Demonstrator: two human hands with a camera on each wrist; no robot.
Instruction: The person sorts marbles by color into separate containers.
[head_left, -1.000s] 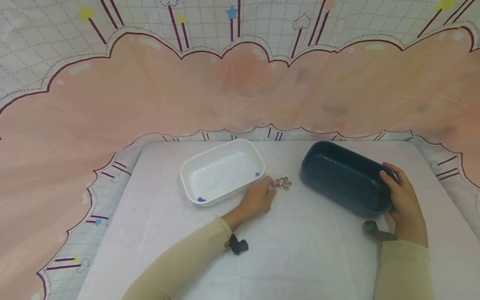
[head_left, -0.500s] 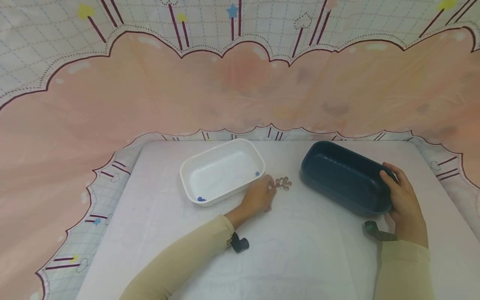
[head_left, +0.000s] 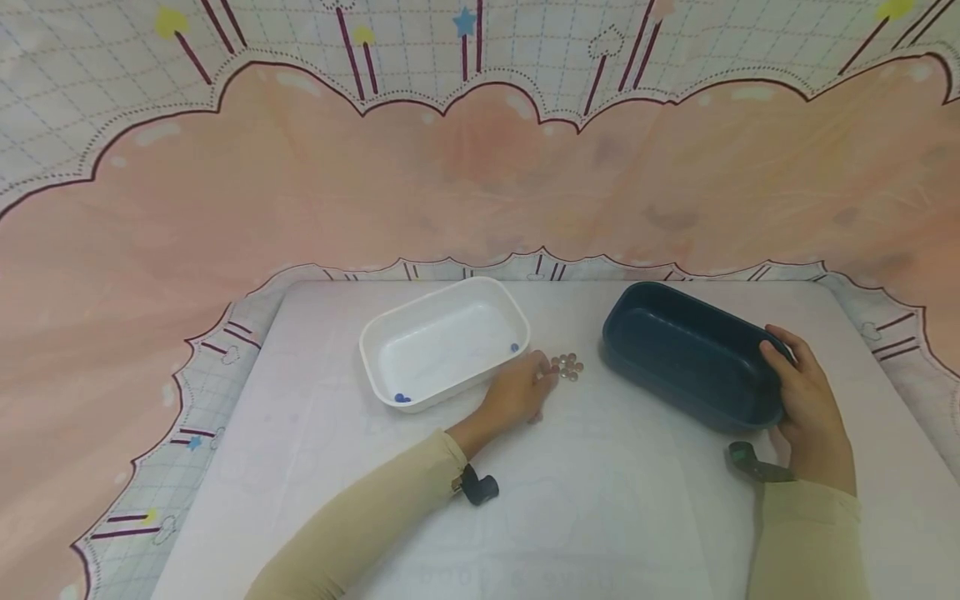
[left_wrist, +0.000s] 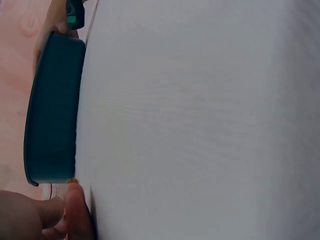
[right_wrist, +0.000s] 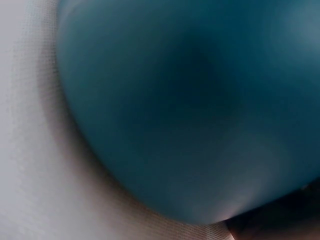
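My left hand point(head_left: 516, 390) is low over the table beside the white tray, its fingers curled at the left edge of a small cluster of shiny brownish beads point(head_left: 572, 367). Thumb and forefinger seem to pinch one bead, mostly hidden by the fingers. In the left wrist view an amber bead point(left_wrist: 72, 180) shows at the fingertips. My right hand point(head_left: 810, 400) grips the right end of a dark blue tray point(head_left: 697, 354), thumb over the rim. Blue plastic fills most of the right wrist view. Several small blue beads point(head_left: 402, 398) lie inside the white tray point(head_left: 442, 392).
A white cloth point(head_left: 600, 517) covers the table. Behind it hangs a patterned peach curtain point(head_left: 450, 183). The bead cluster lies between the two trays. A dark wrist camera point(head_left: 480, 487) sits on the left sleeve, another wrist camera point(head_left: 753, 464) on the right.
My left fingertips have shifted slightly right, closer to the bead cluster. My right hand and both trays have stayed in place.
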